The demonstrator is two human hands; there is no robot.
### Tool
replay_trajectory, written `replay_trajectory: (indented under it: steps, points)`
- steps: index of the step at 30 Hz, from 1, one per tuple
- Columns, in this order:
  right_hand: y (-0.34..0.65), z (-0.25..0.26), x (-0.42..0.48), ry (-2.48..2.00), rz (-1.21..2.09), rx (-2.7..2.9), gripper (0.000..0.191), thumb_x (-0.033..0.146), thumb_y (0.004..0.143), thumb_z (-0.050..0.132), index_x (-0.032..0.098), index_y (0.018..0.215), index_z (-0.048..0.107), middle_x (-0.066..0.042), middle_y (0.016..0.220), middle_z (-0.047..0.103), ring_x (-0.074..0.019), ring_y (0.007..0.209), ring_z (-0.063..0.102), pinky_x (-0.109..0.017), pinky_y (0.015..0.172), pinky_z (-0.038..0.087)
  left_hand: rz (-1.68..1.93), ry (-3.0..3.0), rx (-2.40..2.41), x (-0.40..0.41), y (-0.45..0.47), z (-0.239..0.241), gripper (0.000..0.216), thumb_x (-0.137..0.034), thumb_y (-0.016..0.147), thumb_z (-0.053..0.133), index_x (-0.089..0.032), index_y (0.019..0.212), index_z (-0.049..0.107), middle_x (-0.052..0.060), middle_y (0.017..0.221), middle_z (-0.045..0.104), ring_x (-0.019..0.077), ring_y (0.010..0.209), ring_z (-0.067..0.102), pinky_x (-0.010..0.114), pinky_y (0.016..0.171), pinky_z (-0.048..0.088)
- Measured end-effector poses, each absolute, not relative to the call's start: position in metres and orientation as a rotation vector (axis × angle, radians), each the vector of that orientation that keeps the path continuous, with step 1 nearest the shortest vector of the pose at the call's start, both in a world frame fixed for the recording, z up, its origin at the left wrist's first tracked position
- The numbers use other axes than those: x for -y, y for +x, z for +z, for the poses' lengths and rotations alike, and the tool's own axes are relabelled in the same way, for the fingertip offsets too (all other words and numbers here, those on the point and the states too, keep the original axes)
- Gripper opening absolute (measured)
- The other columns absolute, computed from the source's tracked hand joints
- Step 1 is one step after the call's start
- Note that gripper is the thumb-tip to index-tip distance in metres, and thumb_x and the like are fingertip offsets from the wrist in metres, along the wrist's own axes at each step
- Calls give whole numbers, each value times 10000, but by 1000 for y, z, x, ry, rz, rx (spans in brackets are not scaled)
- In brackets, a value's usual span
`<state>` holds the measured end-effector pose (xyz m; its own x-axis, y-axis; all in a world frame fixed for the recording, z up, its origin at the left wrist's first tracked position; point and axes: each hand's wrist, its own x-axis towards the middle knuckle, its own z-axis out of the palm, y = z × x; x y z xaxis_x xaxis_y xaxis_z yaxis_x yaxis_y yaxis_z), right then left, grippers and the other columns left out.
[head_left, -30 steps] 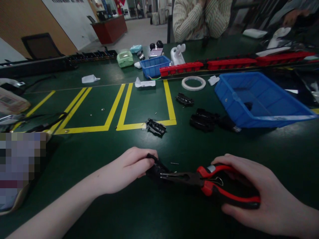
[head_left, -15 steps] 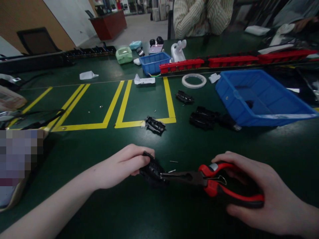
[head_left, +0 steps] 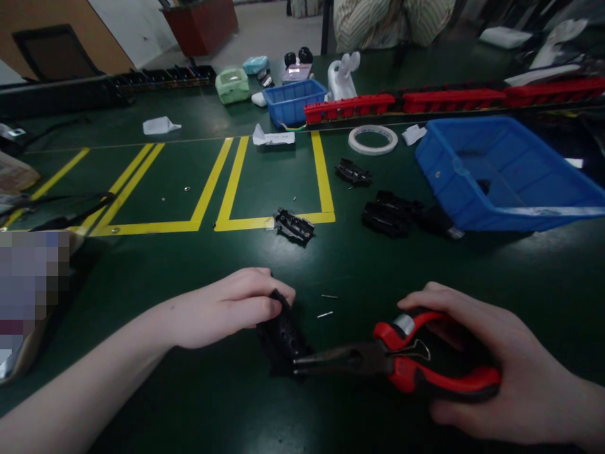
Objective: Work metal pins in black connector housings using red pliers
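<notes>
Since half a second ago, our part point(head_left: 281, 343) and the tips of our pliers point(head_left: 371, 357) have come nearer us, away from the two pins point(head_left: 325, 314) on the dark green table point(head_left: 212, 403). Our left grip point(head_left: 231, 306) pinches the part's upper end; our right grip point(head_left: 515, 359) holds the pliers' spread handles. Beyond, yellow tape point(head_left: 149, 228) outlines boxes, with a blue bin point(head_left: 437, 154) at right. Past the table lie grey floor point(head_left: 265, 31), a reddish desk point(head_left: 202, 28) and a person in striped sleeves point(head_left: 362, 22).

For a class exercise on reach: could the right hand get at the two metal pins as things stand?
Probably yes, with the pliers: the two metal pins lie uncovered on the tabletop nearby. The right hand itself is occupied, holding the pliers.
</notes>
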<state>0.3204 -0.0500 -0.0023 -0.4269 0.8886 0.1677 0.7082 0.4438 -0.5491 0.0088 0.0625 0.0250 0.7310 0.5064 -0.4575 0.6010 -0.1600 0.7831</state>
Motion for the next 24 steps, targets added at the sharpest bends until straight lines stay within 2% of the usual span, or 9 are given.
replay_trajectory:
  steps: [5,8,11,15,24]
  points:
    - [319,-7,59,-1483,572,2157,715,346,506,755,328,1169,488,7,1037,673,-249,947,673,-321,896,523,-103,1821,-848,-62,17,30,251,-363,836,431,-204,806,623,9,874,605,214,961,501,289,913,367]
    - [321,-10,63,-1533,592,2123,706,323,494,750,339,1154,499,0,1037,666,-288,968,663,-373,945,500,-127,1875,-749,-61,22,31,259,-328,847,375,-193,758,577,2,774,564,192,865,491,292,887,363]
    - [323,-11,66,-1588,611,2099,709,300,492,738,347,1156,496,-22,1065,645,-313,978,656,-396,927,514,-93,1887,-634,-60,25,29,248,-286,842,339,-177,683,496,-5,711,515,161,747,471,288,850,360]
    - [326,-13,70,-1601,590,2102,731,279,483,704,353,1176,483,-45,1074,634,-357,1031,628,-413,917,520,-38,1828,-515,-57,28,27,213,-240,819,338,-171,658,460,-8,688,495,146,697,460,281,819,344]
    - [323,-11,68,-1573,560,2185,671,331,533,675,372,1169,465,-10,1059,639,-336,1041,635,-400,933,520,-61,1813,-500,-58,31,28,208,-214,792,354,-170,625,470,-7,681,509,148,714,463,276,822,311]
